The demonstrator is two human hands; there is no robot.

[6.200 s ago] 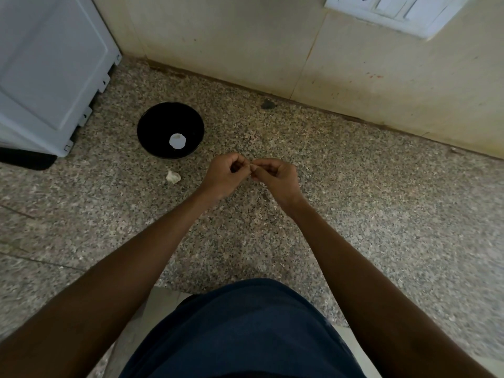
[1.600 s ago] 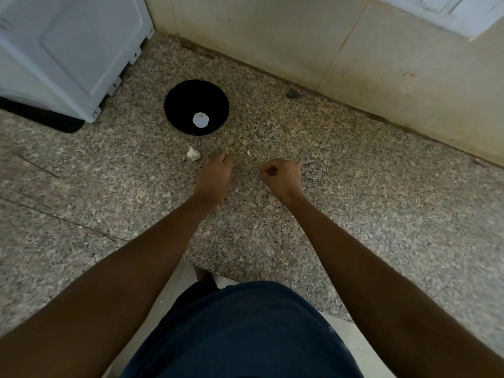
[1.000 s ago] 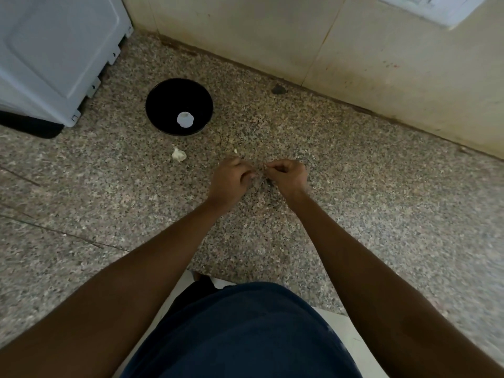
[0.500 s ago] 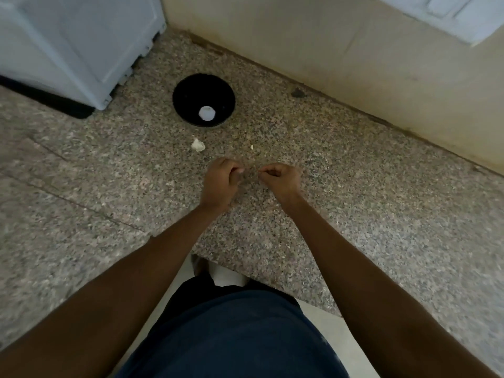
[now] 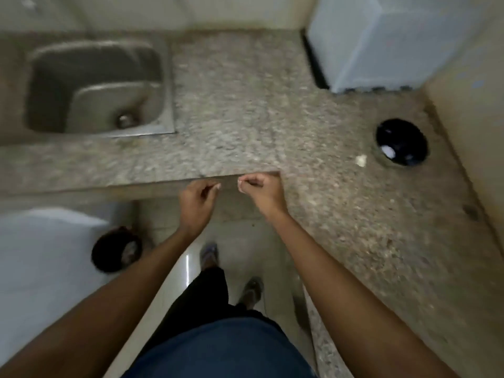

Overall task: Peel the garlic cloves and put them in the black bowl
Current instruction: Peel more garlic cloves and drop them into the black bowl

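The black bowl [image 5: 401,141] stands at the right of the granite counter with one peeled white clove [image 5: 388,151] inside. An unpeeled garlic clove [image 5: 361,160] lies on the counter just left of the bowl. My left hand [image 5: 197,200] and my right hand [image 5: 259,190] hover a little apart at the counter's inner corner, well left of the bowl. The fingers of both are curled, and each hand pinches a small pale garlic bit at its fingertips. The frame is too blurred to tell clove from skin.
A steel sink [image 5: 92,85] is set in the counter at the far left. A white appliance [image 5: 381,42] stands at the back right. Below the counter edge are a round dark object [image 5: 116,249], a white surface [image 5: 41,255], the floor and my feet.
The view has swung left, so the bowl and loose clove now lie far right and the sink has come into sight. My hands have drawn further apart and sit over the counter's corner.
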